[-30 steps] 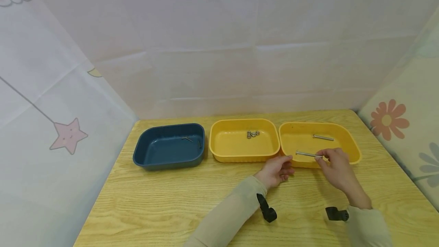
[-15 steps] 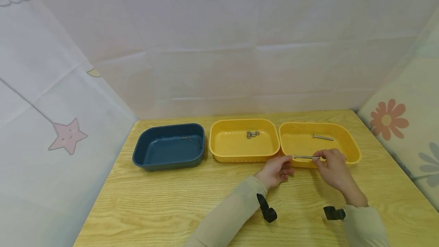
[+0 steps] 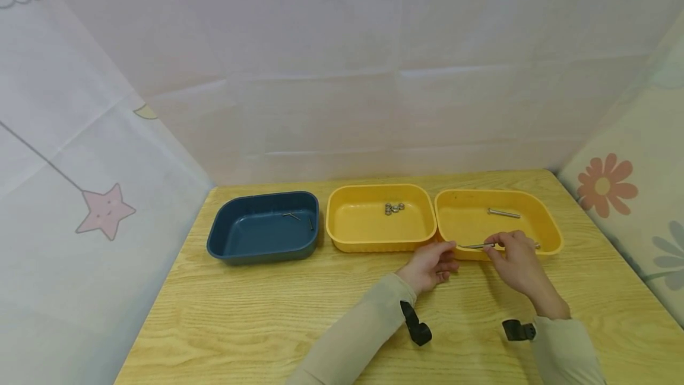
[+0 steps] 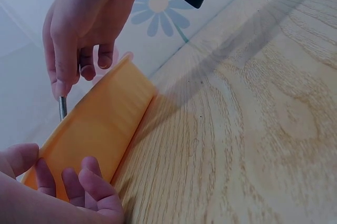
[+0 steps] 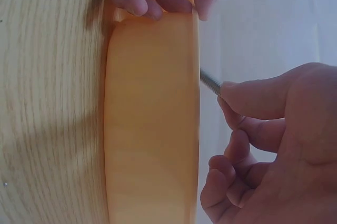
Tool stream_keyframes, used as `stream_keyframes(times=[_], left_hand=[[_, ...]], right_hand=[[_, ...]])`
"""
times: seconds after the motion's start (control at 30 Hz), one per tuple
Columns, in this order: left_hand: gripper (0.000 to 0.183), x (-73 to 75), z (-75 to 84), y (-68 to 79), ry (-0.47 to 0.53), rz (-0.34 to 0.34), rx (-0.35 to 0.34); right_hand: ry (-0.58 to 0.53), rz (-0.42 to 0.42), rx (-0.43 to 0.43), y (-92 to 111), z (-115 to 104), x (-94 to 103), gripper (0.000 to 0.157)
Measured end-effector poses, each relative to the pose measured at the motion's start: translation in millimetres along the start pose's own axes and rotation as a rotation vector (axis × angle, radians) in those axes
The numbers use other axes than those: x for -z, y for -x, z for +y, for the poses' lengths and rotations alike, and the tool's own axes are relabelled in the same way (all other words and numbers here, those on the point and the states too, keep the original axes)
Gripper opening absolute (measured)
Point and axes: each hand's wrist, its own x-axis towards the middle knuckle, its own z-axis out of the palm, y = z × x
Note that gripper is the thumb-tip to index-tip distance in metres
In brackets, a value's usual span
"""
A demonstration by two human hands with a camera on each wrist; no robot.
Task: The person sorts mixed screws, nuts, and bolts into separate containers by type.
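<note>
My right hand pinches the threaded end of a long metal bolt between thumb and fingertip, over the front rim of the right yellow tray. In the right wrist view the bolt slants down behind the tray's wall, which hides its far end. My left hand holds that tray's front left corner, thumb over the rim and fingers against the outer wall, as the left wrist view shows. Another bolt lies inside the tray. Right of my right hand, a small metal end peeks out.
A second yellow tray stands in the middle, holding several nuts. At the left is a dark blue tray with a few small screws. All stand on a wood-grain table before hanging cloth.
My right hand has shifted slightly left, bringing the bolt down to the tray's front rim and changing its angle. My left hand stays at the tray's corner.
</note>
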Motion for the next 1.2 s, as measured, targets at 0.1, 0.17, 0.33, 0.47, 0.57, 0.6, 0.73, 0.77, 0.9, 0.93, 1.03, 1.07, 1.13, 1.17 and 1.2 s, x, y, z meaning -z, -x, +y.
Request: stream_keyframes(times=[0.1,0.17,0.33,0.47,0.57,0.6,0.73,0.77,0.9,0.93,1.03,1.07,1.13,1.17,1.2], left_hand=[[0.011,-0.6,-0.8,-1.2,-0.002,0.006,-0.003],[0.012,-0.9,-1.0,-1.1,-0.005,0.011,-0.005],[0.011,-1.0,-0.9,-0.6,-0.006,0.010,-0.004],[0.010,-0.5,-1.2,-0.8,-0.005,0.008,-0.004],[0.009,-0.3,-1.1,-1.4,0.000,0.004,-0.003],[0.009,-0.1,-1.0,-1.4,0.001,0.002,-0.004],[0.008,0.6,-1.1,-2.2,0.004,-0.005,-0.005],[0.009,0.7,-1.0,-2.1,0.004,-0.004,-0.005],[0.009,0.7,-1.0,-1.8,0.006,-0.001,-0.003],[0.009,0.7,-1.1,-1.7,0.003,-0.001,-0.003],[0.009,0.7,-1.3,-1.2,-0.001,-0.002,-0.002],[0.009,0.7,-1.4,-1.0,-0.003,-0.002,-0.003],[0.010,0.7,-1.6,-0.6,-0.009,-0.001,-0.006],[0.010,0.7,-1.6,-0.4,-0.009,0.001,-0.008],[0.010,0.7,-1.7,-0.3,-0.009,0.002,-0.009]], right_hand=[[0.011,0.005,0.007,-0.5,0.3,-0.2,0.015],[0.010,0.006,0.012,-0.9,0.6,-0.4,0.015],[0.005,0.000,0.009,-1.2,1.5,-0.7,0.017],[-0.013,0.005,-0.004,-0.1,2.0,0.4,0.026],[-0.020,0.036,0.005,0.4,3.6,0.9,0.029],[-0.020,0.049,0.013,0.6,4.5,0.9,0.028],[-0.016,0.082,0.041,1.4,7.9,0.6,0.024],[-0.016,0.086,0.044,1.6,8.3,0.7,0.024],[-0.019,0.088,0.039,2.4,8.9,1.3,0.022],[-0.018,0.089,0.036,2.5,8.9,1.4,0.022],[-0.012,0.096,0.026,3.0,8.6,1.8,0.021],[-0.010,0.100,0.024,3.2,8.5,2.0,0.020],[-0.005,0.108,0.019,3.7,8.2,2.5,0.019],[-0.002,0.112,0.018,3.9,8.2,2.7,0.018],[-0.001,0.116,0.018,4.1,8.1,3.1,0.018]])
